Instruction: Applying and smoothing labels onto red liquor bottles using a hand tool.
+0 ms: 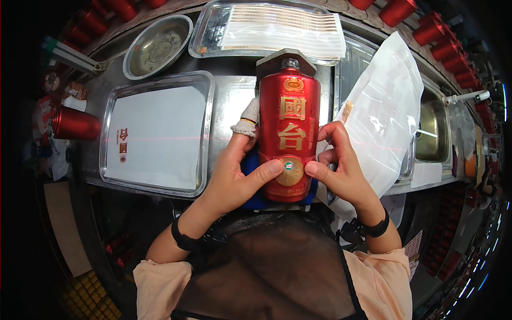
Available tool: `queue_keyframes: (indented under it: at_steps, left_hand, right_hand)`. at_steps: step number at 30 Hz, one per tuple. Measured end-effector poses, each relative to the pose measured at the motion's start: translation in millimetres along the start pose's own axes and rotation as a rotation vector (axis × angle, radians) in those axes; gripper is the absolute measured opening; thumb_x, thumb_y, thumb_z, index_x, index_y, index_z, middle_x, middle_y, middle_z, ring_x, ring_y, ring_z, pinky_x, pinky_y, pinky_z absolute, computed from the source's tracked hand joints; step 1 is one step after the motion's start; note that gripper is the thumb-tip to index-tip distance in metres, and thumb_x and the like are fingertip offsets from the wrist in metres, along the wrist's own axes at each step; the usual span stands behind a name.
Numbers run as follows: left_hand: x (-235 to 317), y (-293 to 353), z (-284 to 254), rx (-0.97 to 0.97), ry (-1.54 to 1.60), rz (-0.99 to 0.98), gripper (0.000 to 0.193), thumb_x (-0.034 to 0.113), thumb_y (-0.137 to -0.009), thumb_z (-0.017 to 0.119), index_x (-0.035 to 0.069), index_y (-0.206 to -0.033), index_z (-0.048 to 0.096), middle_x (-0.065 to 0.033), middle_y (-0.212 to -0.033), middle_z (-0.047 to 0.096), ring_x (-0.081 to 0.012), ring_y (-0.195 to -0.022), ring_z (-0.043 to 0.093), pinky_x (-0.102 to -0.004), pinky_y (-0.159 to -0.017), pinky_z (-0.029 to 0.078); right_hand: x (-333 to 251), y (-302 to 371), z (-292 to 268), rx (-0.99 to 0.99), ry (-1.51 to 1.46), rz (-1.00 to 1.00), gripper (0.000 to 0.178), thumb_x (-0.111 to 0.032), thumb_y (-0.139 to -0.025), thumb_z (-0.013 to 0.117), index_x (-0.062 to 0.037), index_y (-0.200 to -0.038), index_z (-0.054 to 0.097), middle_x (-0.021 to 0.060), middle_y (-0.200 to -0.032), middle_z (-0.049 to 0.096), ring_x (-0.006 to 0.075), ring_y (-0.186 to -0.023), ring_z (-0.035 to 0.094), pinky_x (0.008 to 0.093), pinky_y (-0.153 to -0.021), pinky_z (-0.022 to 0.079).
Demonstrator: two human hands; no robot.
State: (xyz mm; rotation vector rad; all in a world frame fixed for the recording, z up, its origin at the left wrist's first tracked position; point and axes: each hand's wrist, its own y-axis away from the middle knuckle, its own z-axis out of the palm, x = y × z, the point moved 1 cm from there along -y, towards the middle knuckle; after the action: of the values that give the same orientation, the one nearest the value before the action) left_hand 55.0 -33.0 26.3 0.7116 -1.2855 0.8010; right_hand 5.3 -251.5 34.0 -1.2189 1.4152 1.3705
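Note:
A glossy red bottle [292, 136] with raised gold characters lies in front of me, its clear neck pointing away. Near its base is a round gold label [291, 177] with a small green and white spot. My left hand [226, 173] grips the bottle's left side, thumb pressed on the label and a whitish cloth cover on one finger. On the other side my right hand [346, 169] rests with bent fingers, its thumb at the label's right edge. A grey angular holder [269, 65] shows behind the neck, and blue material lies under the base.
To the left, a metal tray [209, 128] holds a white sheet with a small red and gold transfer; a red bottle [74, 124] lies beyond. A metal bowl [159, 47] and a tray of strips [282, 29] are behind. At right are a translucent sheet [381, 106] and a sink [432, 130].

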Motion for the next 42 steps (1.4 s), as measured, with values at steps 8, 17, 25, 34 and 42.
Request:
queue_keyframes:
  at_steps: [8,17,25,34,42]
  left_hand:
    - [1.7,0.5,-1.4,-0.02,0.007,-0.022,0.092,0.022,-0.091,0.071,-0.002,-0.157,0.012,-0.0181,-0.156,0.032,-0.0246,-0.143,0.035,-0.0394,-0.118,0.027]
    - [2.3,2.6,-0.2,-0.025,-0.002,-0.022,0.093,0.022,-0.091,0.071,-0.002,-0.157,0.01,-0.0183,-0.157,0.029,-0.0252,-0.144,0.033,-0.0392,-0.118,0.026]
    - [-1.1,2.1,-1.3,-0.025,0.001,-0.012,0.097,0.026,-0.09,0.074,-0.002,-0.157,0.01,-0.0185,-0.157,0.029,-0.0257,-0.144,0.033,-0.0393,-0.118,0.025]
    - [-2.6,2.2,-3.1,-0.032,-0.045,0.012,0.095,0.024,-0.09,0.074,-0.004,-0.156,0.012,-0.0182,-0.156,0.031,-0.0256,-0.144,0.033,-0.0397,-0.119,0.025]
    - [3.7,1.3,-0.2,-0.026,-0.063,0.022,0.092,0.022,-0.09,0.073,-0.005,-0.155,0.014,-0.0182,-0.156,0.031,-0.0255,-0.144,0.032,-0.0397,-0.119,0.024]
  right_hand:
    - [0.7,-0.1,-0.1,-0.012,-0.009,-0.008,0.06,-0.036,-0.081,0.082,-0.0054,-0.115,0.043,0.0049,-0.11,0.044,0.002,-0.059,0.045,0.0181,-0.051,0.037]
    - [-5.5,0.1,3.5,0.02,0.042,0.002,0.063,-0.039,-0.078,0.084,-0.0061,-0.113,0.044,0.0042,-0.108,0.045,0.0028,-0.063,0.044,0.0185,-0.052,0.038]
    - [-7.3,0.9,4.3,0.026,0.051,0.018,0.064,-0.038,-0.077,0.085,-0.0061,-0.113,0.043,0.0042,-0.106,0.044,0.0033,-0.064,0.045,0.0183,-0.053,0.039]
    - [-2.7,-0.3,2.9,0.012,0.077,-0.017,0.064,-0.039,-0.077,0.084,-0.0056,-0.113,0.043,0.0046,-0.107,0.044,0.0031,-0.063,0.044,0.0184,-0.052,0.038]
    - [-3.8,4.1,-2.7,0.006,0.079,-0.003,0.062,-0.035,-0.08,0.083,-0.0041,-0.117,0.044,0.0052,-0.11,0.048,0.0032,-0.064,0.047,0.0175,-0.057,0.041]
